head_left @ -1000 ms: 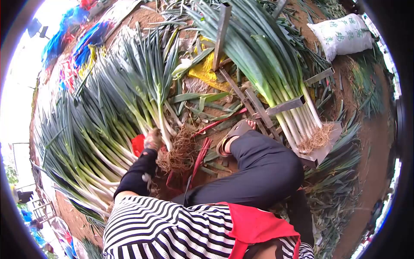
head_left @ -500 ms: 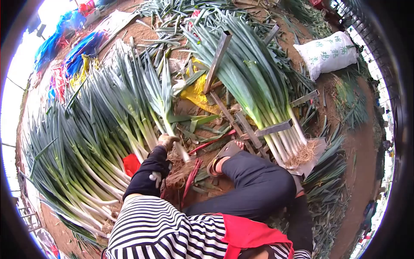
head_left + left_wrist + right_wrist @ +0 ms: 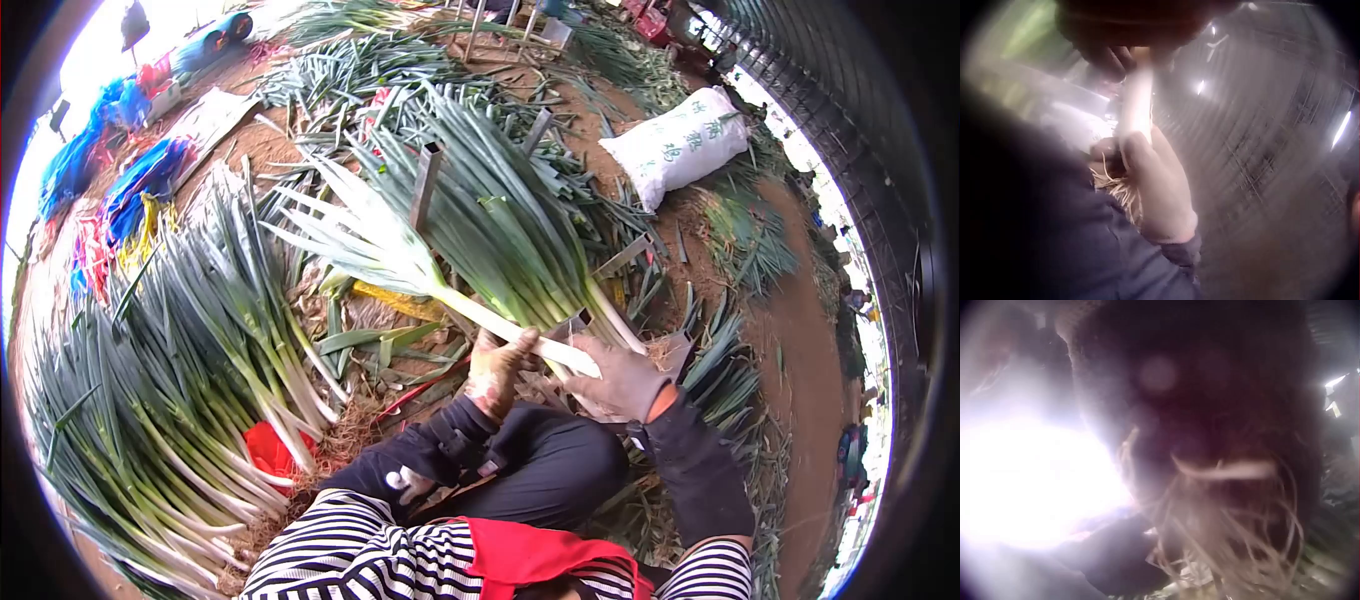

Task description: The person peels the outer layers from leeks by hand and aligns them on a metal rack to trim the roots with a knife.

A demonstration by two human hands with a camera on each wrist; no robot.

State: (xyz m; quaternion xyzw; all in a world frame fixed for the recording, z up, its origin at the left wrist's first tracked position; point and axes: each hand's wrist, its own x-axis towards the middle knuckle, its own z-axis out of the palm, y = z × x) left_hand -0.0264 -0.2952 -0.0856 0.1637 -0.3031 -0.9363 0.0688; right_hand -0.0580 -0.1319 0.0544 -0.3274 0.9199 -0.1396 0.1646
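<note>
A single leek [image 3: 468, 306] slants across my lap in the head view, its leaves fanned toward the upper left. My left hand [image 3: 497, 375] grips its pale stalk. Around the white root end, my gloved right hand [image 3: 622, 380] holds it. The left wrist view shows the right thumb lying along the white shank [image 3: 1138, 100], with stringy roots [image 3: 1119, 190] below. Roots [image 3: 1229, 531] also hang blurred in the right wrist view. Behind the hands, a bunch of leeks [image 3: 500, 220] lies in a metal frame [image 3: 425, 185], its root ends partly hidden.
A long row of leeks [image 3: 190, 350] lies on the left, with a red cloth-like piece [image 3: 270, 455] among the stalks. Cut leaves [image 3: 370, 75] litter the ground beyond. A white printed sack [image 3: 685, 145] rests at the upper right. Blue bundles [image 3: 145, 190] lie at the upper left.
My left hand has lifted a leek from the row and carried it right, to the frame. The right hand has come up and taken its root end. The head view has shifted.
</note>
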